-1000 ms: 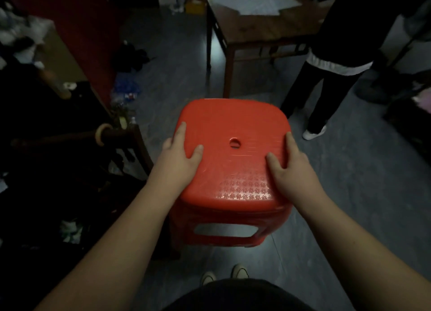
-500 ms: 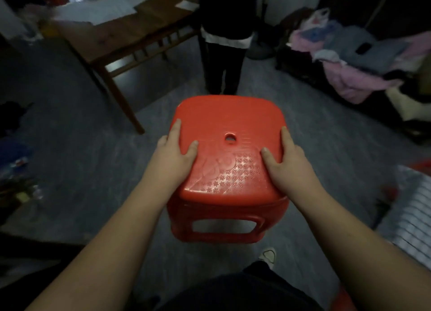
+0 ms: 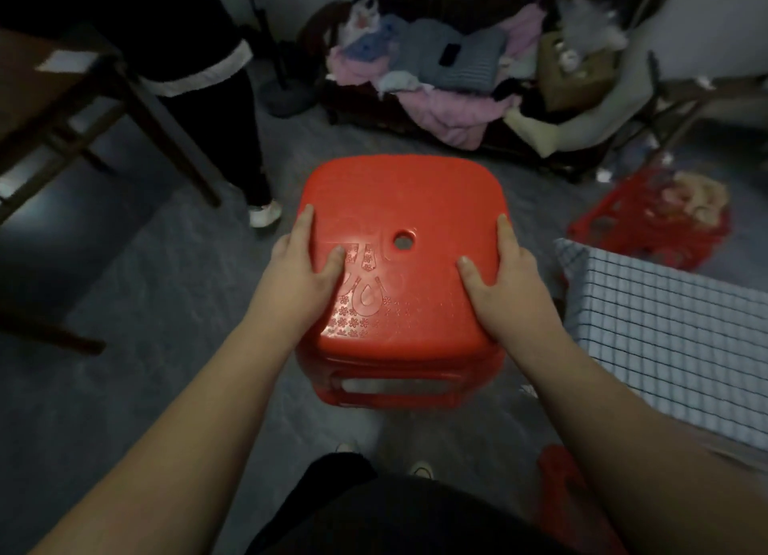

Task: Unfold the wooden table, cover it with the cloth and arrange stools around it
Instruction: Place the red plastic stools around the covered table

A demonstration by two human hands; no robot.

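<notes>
I carry a red plastic stool [image 3: 405,205] in front of me, held above the grey floor. Its square seat has a round hole in the middle and a flower pattern. My left hand [image 3: 305,272] grips the seat's left edge, thumb on top. My right hand [image 3: 505,276] grips the right edge the same way. At the right stands a table under a white-and-black checked cloth [image 3: 673,338]. Part of another red stool [image 3: 557,471] shows low down beside that table.
A person in dark trousers [image 3: 232,109] stands at the upper left beside a dark wooden table [image 3: 62,97]. A fan base [image 3: 286,93], a rack heaped with clothes [image 3: 449,80] and a red basket [image 3: 652,226] line the far side. Grey floor lies between.
My view has swung to the right while I hold the stool: the wooden table and the person slid to the left, and the checked cloth table and red basket came into view.
</notes>
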